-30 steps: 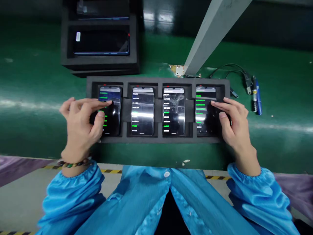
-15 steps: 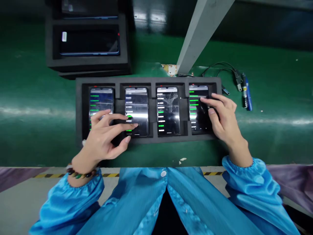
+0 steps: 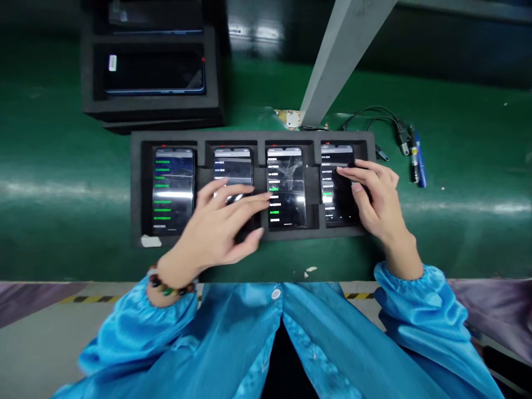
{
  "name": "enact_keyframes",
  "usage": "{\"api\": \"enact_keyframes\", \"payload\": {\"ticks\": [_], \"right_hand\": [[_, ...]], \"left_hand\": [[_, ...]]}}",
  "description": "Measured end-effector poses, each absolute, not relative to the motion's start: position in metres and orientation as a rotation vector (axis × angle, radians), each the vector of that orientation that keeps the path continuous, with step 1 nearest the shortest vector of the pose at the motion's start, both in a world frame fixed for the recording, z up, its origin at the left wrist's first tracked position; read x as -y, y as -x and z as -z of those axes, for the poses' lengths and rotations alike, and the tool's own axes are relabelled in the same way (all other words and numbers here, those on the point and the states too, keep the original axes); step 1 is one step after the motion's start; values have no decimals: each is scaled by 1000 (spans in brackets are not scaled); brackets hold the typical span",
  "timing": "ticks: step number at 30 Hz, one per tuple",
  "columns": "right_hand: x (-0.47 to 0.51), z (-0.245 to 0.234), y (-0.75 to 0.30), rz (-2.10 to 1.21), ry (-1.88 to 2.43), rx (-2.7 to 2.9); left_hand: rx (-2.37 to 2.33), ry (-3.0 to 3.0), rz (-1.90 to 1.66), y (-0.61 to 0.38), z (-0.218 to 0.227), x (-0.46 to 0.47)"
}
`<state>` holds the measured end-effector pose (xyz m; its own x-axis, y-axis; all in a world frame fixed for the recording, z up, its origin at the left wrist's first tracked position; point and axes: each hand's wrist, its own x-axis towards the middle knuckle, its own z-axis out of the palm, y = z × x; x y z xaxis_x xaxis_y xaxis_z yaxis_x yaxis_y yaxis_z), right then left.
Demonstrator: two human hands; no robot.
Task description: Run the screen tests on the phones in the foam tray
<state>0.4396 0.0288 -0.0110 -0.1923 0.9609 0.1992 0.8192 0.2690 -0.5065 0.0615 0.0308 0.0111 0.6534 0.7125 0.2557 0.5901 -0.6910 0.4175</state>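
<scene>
Several lit smartphones lie face up in the slots of a black foam tray (image 3: 291, 235), their screens listing lines of white and green text. My left hand (image 3: 220, 227) is over the second smartphone (image 3: 233, 157), hiding its lower part; the fingers are spread, and the longest reaches the left edge of the third smartphone (image 3: 286, 172). My right hand (image 3: 376, 194) is at the rightmost smartphone (image 3: 332, 191), fingers stretched over its screen, holding nothing. Whether the fingertips touch the glass I cannot tell. The leftmost smartphone (image 3: 172, 188) lies uncovered.
A stack of black foam trays (image 3: 158, 105) with dark phones stands at the back left. A grey metal post (image 3: 341, 55) rises behind the front tray. Black cables (image 3: 393, 119) and blue and black pens (image 3: 418, 155) lie at the right. A white scrap (image 3: 151, 241) is at the tray's left corner.
My left hand has moved right, from the first and second smartphones to the second and third. The list on the rightmost screen has shifted; my right hand has hardly moved.
</scene>
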Motion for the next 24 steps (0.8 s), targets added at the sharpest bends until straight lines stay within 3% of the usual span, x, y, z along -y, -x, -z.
{"api": "enact_keyframes", "payload": {"ticks": [7,13,24], "right_hand": [[-18,10,-443,-385,1558,2057],[-14,11,-445,-371,1559,2019],[-12,11,-445,-401,1537,2036]], "left_hand": [[-785,-2545,-570,-97,-11,-31],[-983,-2581,-581,-95,-8,-36],[-940,-2596,-638,-95,1,-33]]}}
